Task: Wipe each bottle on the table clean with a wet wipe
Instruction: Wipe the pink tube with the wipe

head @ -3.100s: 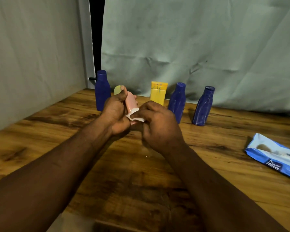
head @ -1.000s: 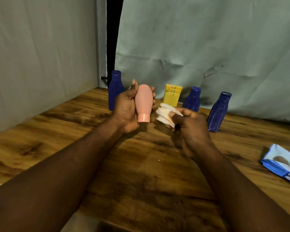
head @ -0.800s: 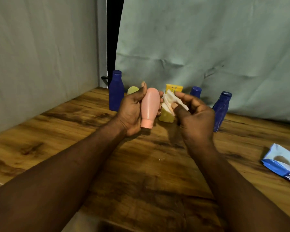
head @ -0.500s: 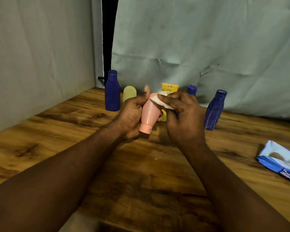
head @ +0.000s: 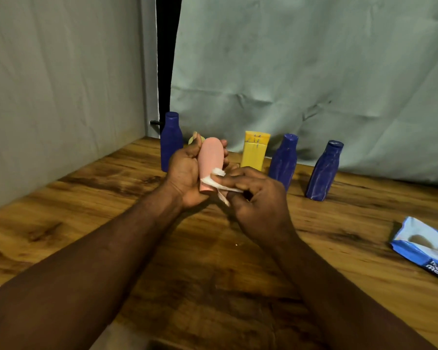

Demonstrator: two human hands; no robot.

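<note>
My left hand [head: 183, 178] grips a pink bottle [head: 211, 157] held cap down above the wooden table [head: 111, 198]. Pressed against its lower part near the cap is a white wet wipe [head: 214, 179], pinched in my right hand [head: 257, 203]. Along the back stand a blue bottle [head: 171, 141], a yellow tube [head: 254, 152] and two more blue bottles [head: 283, 160] [head: 324, 170]. A pale yellow bottle [head: 193, 140] is mostly hidden behind my left hand.
A blue wet wipe pack [head: 426, 247] lies open at the right edge of the table. Grey cloth hangs behind the bottles, and a grey wall runs along the left side. A dark gap shows in the back corner.
My right hand has slid the wipe from the top of the pink bottle down to its lower part near the cap. The left hand keeps holding the bottle.
</note>
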